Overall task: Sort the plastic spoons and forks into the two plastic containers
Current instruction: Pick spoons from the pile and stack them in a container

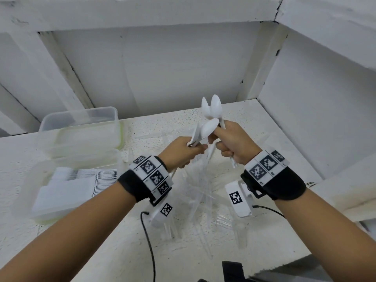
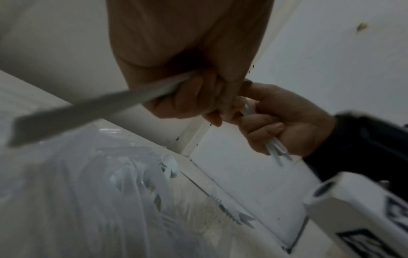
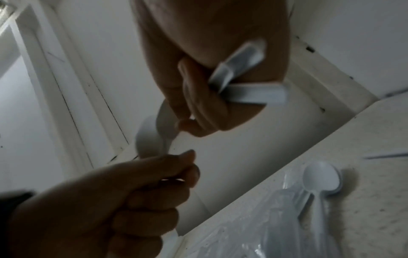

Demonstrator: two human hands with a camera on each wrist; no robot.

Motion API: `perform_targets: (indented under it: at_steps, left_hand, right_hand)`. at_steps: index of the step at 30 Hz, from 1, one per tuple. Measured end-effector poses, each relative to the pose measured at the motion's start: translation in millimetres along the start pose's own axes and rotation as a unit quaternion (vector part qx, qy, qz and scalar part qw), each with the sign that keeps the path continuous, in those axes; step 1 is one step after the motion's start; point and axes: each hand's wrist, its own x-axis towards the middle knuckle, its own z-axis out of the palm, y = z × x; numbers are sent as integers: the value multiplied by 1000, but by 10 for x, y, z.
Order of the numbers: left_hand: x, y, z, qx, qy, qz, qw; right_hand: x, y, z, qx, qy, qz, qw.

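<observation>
Gripping a bunch of spoons point(image 1: 211, 110) by the handles, right hand point(image 1: 234, 143) is raised above the table point(image 1: 264, 247); left hand point(image 1: 179, 151) pinches one spoon point(image 1: 207, 129) right beside it. Loose cutlery pile point(image 1: 203, 192) lies below both hands, two containers point(image 1: 81, 127) off to the left hand's side.

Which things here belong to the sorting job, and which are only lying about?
Job: spoons in right hand; cutlery in left hand; nearer container; far container; loose pile.

Lying about: black cable.
</observation>
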Motion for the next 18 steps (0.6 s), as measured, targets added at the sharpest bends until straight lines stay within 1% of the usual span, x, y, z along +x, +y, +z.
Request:
perform_targets:
  at_steps: [2, 4, 6, 8, 10, 12, 14, 18]
  left_hand:
    - [216, 47, 52, 48, 5, -19, 999]
    - [451, 75, 125, 128, 3, -31, 991]
    - [664, 79, 218, 241, -3, -38, 970]
    - [801, 74, 318, 332, -21, -46, 942]
    - [879, 52, 409, 383, -37, -41, 922]
    - [913, 27, 480, 413, -46, -34, 909]
    - [921, 14, 535, 426, -45, -28, 903]
    - [943, 25, 570, 407, -29, -24, 913]
  right_hand:
    - [34, 53, -97, 17, 65, 15, 998]
    - [67, 112, -220, 71, 133, 44, 988]
    - [75, 175, -327, 116, 174, 68, 976]
    - [61, 235, -395, 134, 188, 84, 969]
    - [35, 285, -430, 138, 188, 94, 968]
    - [8, 321, -457, 135, 184, 98, 969]
    - [-18, 353, -476, 132, 182, 100, 969]
    - [-43, 401, -494, 127, 184, 95, 970]
